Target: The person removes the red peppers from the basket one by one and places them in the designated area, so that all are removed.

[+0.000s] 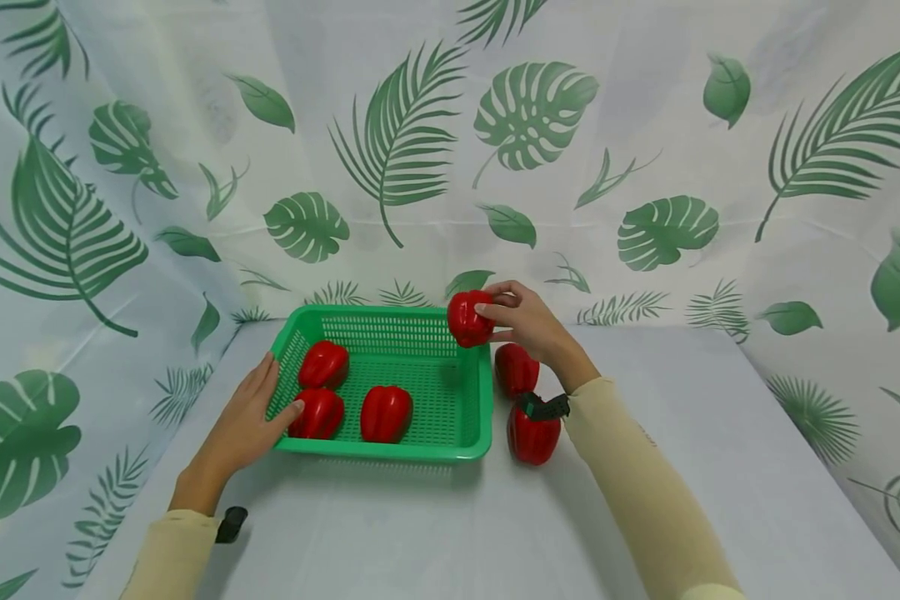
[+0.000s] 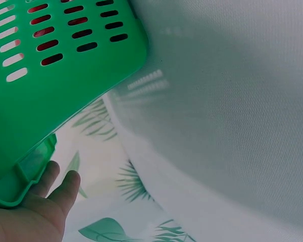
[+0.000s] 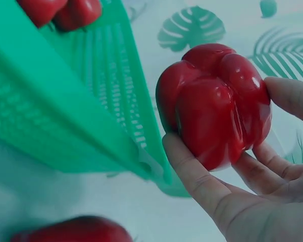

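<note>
red bell pepper [image 1: 468,320] is up off the table, at the right end of the basket by its far corner; can't quite tell whether it sits inside or outside the rim line from this angle. my right hand [image 1: 525,321] is clamped on it, thumb and fingertips pressing its sides, glossy lobes facing the right wrist view. green basket [image 1: 390,451] is on the table, slotted walls, long side toward me. my left hand [image 1: 243,425] grips its left rim near the front corner: thumb over the edge and inside, fingers along the outside. three more peppers in the basket: back-left pepper [image 1: 324,364] up against front-left pepper [image 1: 320,414], which is right by my left thumb, plus front-middle pepper [image 1: 387,414] standing apart to their right, near the front wall. two outside, just right of the basket: far loose pepper [image 1: 517,369], below my right hand in the head view, and near loose pepper [image 1: 534,435], partly behind my dark wrist strap [image 1: 543,407]. cream sleeves [image 1: 637,483] on both arms. all of it on a pale table [image 1: 420,533], with white leaf-print sheeting [image 1: 420,267] behind and on both sides.
</note>
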Available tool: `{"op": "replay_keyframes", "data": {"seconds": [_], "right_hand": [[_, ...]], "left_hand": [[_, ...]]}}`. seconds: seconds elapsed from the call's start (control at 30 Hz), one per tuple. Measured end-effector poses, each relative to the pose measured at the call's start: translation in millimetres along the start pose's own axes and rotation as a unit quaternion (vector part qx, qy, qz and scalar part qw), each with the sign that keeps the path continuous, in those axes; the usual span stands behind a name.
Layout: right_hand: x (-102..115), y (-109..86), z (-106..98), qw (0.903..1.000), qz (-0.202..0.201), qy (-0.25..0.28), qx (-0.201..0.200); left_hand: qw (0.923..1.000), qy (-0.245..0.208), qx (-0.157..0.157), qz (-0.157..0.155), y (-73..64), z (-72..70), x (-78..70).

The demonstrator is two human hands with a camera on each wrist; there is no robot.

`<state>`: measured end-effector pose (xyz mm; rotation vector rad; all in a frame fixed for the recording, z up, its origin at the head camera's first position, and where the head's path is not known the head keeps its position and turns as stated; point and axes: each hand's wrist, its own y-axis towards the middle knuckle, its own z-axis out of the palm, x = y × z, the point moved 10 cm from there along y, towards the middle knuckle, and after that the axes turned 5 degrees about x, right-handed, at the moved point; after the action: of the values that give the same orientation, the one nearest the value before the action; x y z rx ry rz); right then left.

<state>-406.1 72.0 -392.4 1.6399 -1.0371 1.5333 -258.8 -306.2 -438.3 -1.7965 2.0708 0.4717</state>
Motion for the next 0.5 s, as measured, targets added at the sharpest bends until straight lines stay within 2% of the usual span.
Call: {"op": "replay_keyframes", "data": {"seconds": [0.5], "right_hand": [[-12.8,-28.4,-48.4,0.9995,-0.007,0.009,-0.029]], "left_hand": [[1.0000,0.003,-0.001,0.004,0.6,0.5,1.0]]}}
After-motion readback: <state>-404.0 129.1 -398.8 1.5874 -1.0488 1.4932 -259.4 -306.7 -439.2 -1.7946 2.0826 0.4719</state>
